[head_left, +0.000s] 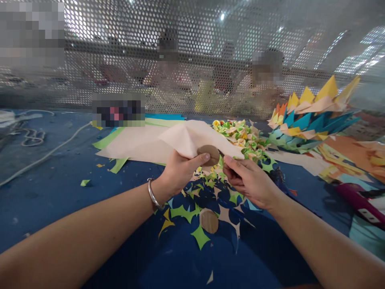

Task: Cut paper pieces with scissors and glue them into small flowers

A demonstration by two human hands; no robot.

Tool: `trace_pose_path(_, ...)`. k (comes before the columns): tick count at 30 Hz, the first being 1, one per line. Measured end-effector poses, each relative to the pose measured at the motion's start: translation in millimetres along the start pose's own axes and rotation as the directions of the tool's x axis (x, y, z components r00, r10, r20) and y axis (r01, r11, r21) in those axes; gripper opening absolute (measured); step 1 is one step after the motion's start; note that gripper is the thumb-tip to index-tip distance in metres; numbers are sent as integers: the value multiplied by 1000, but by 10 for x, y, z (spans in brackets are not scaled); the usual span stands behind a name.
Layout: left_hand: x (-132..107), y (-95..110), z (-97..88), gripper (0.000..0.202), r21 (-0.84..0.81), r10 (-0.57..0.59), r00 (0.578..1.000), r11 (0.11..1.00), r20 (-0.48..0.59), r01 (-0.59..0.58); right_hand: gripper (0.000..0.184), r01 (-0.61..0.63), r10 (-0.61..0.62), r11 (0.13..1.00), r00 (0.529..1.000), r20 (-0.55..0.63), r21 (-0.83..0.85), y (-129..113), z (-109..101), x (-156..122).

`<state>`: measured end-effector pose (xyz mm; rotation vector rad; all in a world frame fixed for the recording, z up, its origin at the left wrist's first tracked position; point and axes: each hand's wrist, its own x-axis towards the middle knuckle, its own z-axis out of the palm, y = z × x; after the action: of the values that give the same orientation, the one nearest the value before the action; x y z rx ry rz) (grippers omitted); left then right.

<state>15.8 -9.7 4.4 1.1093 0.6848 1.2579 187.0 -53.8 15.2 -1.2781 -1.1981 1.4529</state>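
Note:
My left hand (183,170), with a silver bangle at its wrist, is closed on a large pale pink sheet of paper (207,134) and a round brown cardboard disc (212,154). Its thumb presses the disc flat against the paper. Just right of the disc, my right hand (245,176) is closed in a pinch by the sheet's edge. A small dark tip shows at its fingers, but what it holds is mostly hidden. Below both hands, a second round disc (209,221) lies among green, pink and yellow paper offcuts (185,212).
More pale sheets (129,144) lie at the left on the blue table (120,224). Cut paper pieces (240,136) are heaped behind my right hand. Stacked spiky paper shapes (313,116) stand far right, near a purple device (357,202). A white cord (51,154) crosses the left; a perforated metal screen (198,76) closes the back.

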Motion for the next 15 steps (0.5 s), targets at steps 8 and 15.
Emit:
trace_pose_path(8,44,-1,-26,13,89,45,997,995,-62,-40,50,-31,30,999,999,32,28,-22,-9,-21)
trace_pose_path(15,50,11,-24,17,153,109,993,983,-49,-100,49,-100,99,994,995,20,53,-57,13,-51)
